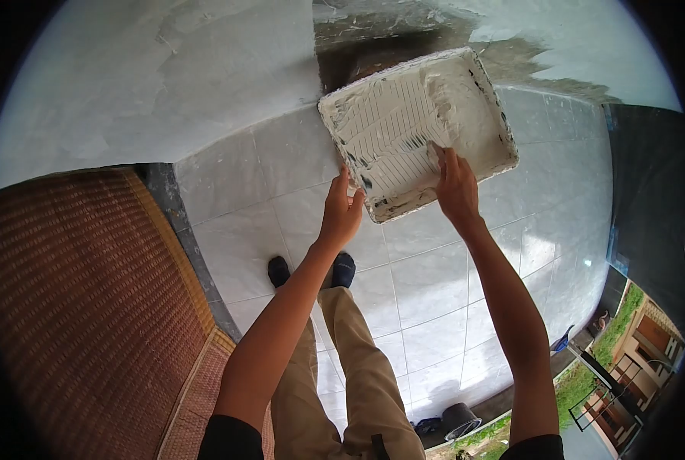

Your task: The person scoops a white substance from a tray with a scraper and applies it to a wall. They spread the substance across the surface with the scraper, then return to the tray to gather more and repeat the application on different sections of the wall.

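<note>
Paint tray [465, 115]: we count one, a rectangular tray with a raised rim, coated throughout in white paint or plaster, its sloped bed marked by parallel ridges with dark streaks showing through. We hold it up over the pale tiled floor [427, 299], in front of a white-coated wall [166, 69]. We count two hands on the tray. Our left hand [340, 213] sits at the tray's near left edge, fingers close together and curled up against the rim; whether the thumb wraps the underside we cannot tell. Our right hand [456, 188] lies at the tray's near right side, fingers closed over the rim, with the fingertips pressed together on the wet white coating inside. Below the tray we see two dark shoes [342, 268] on the tiles and khaki trouser legs [358, 368]. Left of the tray, beyond a dark stone border, lies one area of reddish-brown ribbed surface [82, 307]. Below and to the right of the tray, at the tiled floor's far edge, stands one dark round bucket [460, 420].
</note>
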Tool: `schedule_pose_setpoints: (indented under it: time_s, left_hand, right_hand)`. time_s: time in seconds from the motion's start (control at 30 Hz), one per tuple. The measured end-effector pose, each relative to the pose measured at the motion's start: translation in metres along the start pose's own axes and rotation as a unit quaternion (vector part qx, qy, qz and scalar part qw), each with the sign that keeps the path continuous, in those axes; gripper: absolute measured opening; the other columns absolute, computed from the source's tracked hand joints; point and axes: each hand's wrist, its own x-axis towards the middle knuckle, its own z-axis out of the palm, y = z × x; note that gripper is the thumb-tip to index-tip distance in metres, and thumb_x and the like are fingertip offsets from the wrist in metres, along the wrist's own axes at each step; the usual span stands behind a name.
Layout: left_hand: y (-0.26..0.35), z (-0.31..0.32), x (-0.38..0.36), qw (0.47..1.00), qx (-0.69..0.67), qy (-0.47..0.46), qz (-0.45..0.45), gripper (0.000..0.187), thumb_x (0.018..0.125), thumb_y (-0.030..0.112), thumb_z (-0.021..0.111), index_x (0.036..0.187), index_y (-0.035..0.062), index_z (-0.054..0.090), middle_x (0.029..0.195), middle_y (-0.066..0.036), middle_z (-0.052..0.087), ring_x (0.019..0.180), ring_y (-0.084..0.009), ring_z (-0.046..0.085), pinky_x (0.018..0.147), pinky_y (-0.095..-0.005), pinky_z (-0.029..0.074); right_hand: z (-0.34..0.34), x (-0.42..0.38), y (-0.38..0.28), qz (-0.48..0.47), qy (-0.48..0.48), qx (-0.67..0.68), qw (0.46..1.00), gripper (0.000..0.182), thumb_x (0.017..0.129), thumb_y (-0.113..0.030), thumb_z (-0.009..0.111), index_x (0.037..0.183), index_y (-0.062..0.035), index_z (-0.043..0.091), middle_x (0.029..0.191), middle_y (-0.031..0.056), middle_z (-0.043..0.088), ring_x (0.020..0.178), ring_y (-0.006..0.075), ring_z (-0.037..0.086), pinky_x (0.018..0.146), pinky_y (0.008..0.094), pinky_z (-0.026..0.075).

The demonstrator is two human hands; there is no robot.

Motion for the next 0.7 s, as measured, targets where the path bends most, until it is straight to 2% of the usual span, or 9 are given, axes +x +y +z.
schedule_pose_setpoints:
  time_s: [0.23, 0.33, 0.4, 0.53, 0.7]
  left_hand:
    - [-0.005, 0.001, 0.000, 1.000, 0.000, -0.010, 0.011, 0.064, 0.098, 0.008, 0.049, 0.152, -0.0006, 0.015, 0.134, -0.022, 0.042, 0.093, -0.0235, 0.067, 0.076, -0.0308, 0.061]
    - [-0.002, 0.002, -0.001, 1.000, -0.026, 0.002, 0.007, 0.061, 0.097, 0.012, 0.050, 0.148, -0.0062, 0.023, 0.134, -0.025, 0.044, 0.092, -0.0265, 0.065, 0.073, -0.0322, 0.056]
    - [-0.005, 0.000, 0.000, 1.000, -0.018, -0.023, -0.001, 0.064, 0.098, 0.006, 0.047, 0.153, 0.0016, 0.013, 0.137, -0.021, 0.039, 0.095, -0.0238, 0.067, 0.076, -0.0312, 0.061]
    - [-0.006, 0.000, 0.000, 0.999, -0.024, -0.026, -0.005, 0.064, 0.098, 0.004, 0.046, 0.153, 0.0023, 0.013, 0.139, -0.021, 0.037, 0.096, -0.0238, 0.066, 0.077, -0.0313, 0.061]
    - [0.000, -0.001, -0.002, 0.997, -0.054, -0.041, -0.044, 0.063, 0.098, 0.001, 0.042, 0.153, 0.0032, 0.012, 0.142, -0.019, 0.035, 0.101, -0.0235, 0.065, 0.081, -0.0318, 0.060]
  right_hand:
    - [0.003, -0.016, -0.011, -0.026, -0.003, 0.025, 0.999, 0.015, 0.091, 0.000, 0.051, 0.106, -0.0024, 0.050, 0.088, 0.0182, 0.060, 0.084, 0.0382, 0.060, 0.069, 0.0483, 0.050]
    - [0.007, -0.026, -0.015, -0.040, -0.017, 0.032, 0.999, 0.017, 0.091, 0.000, 0.051, 0.108, -0.0024, 0.051, 0.088, 0.0179, 0.060, 0.084, 0.0378, 0.060, 0.069, 0.0470, 0.050]
    - [0.006, -0.031, -0.022, -0.047, -0.024, 0.045, 0.998, 0.019, 0.091, 0.000, 0.051, 0.109, -0.0020, 0.053, 0.087, 0.0184, 0.059, 0.084, 0.0373, 0.060, 0.070, 0.0462, 0.050]
    - [0.004, -0.031, -0.028, -0.064, -0.047, 0.061, 0.995, 0.019, 0.091, -0.001, 0.050, 0.110, -0.0015, 0.052, 0.088, 0.0196, 0.059, 0.084, 0.0380, 0.060, 0.072, 0.0473, 0.049]
    - [0.013, -0.037, -0.039, -0.011, -0.055, 0.108, 0.993, 0.020, 0.091, 0.000, 0.051, 0.111, 0.0005, 0.051, 0.091, 0.0217, 0.059, 0.086, 0.0410, 0.059, 0.072, 0.0491, 0.048]
